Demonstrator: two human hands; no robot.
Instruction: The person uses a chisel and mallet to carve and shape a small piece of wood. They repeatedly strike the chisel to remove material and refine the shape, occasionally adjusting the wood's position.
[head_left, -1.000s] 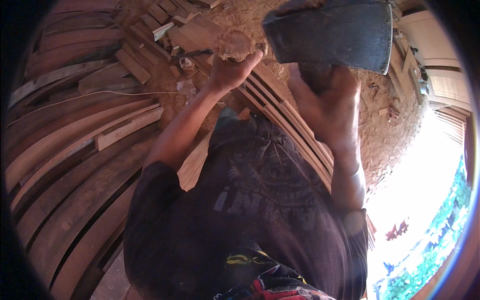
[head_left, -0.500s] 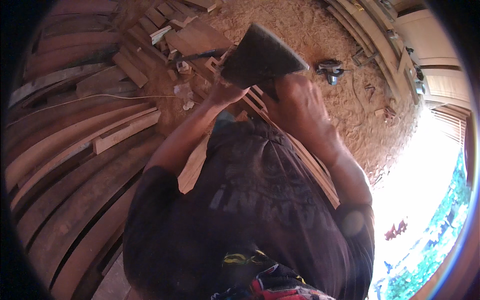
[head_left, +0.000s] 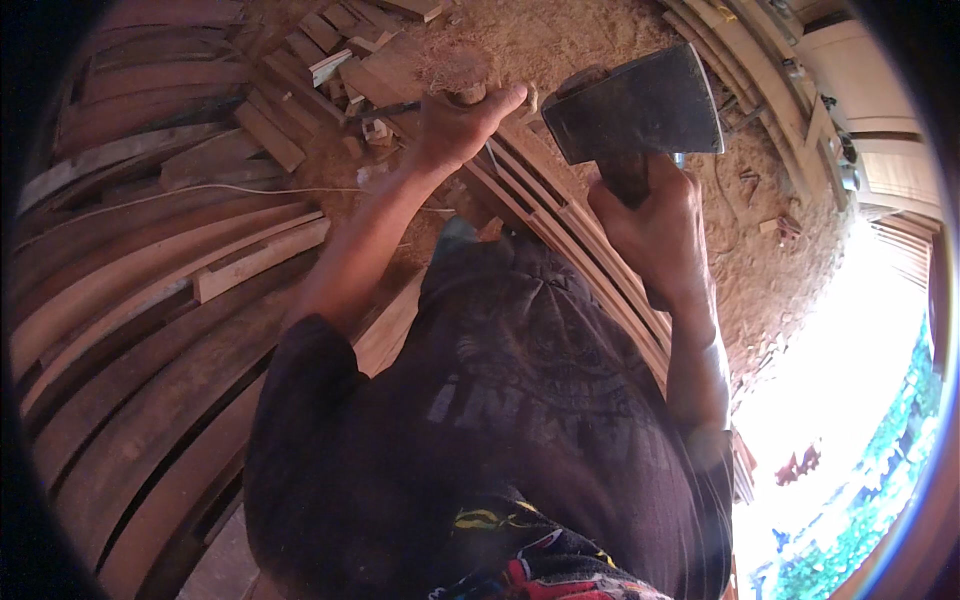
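My right hand (head_left: 660,225) grips the short dark handle of an axe (head_left: 640,105), whose broad dark head is raised to the right of the chisel. My left hand (head_left: 455,135) is closed round a chisel (head_left: 458,75) held upright; its frayed wooden butt shows above the fist and a bit of metal blade below. The thumb sticks out to the right. Under both hands run long narrow wooden strips (head_left: 540,205), lying side by side with slots or gaps between them. Where the chisel's tip meets the wood is hard to make out.
Long boards (head_left: 150,300) are stacked along the left. Offcuts (head_left: 330,65) lie heaped at the far left. Sawdust and shavings (head_left: 520,40) cover the ground ahead. More timber (head_left: 745,60) leans at the far right. A thin cord (head_left: 250,188) crosses the boards.
The axe has swung up and to the right, away from above the left hand. The chisel's butt now shows. The left hand has shifted slightly up, and the power tool on the ground is mostly covered.
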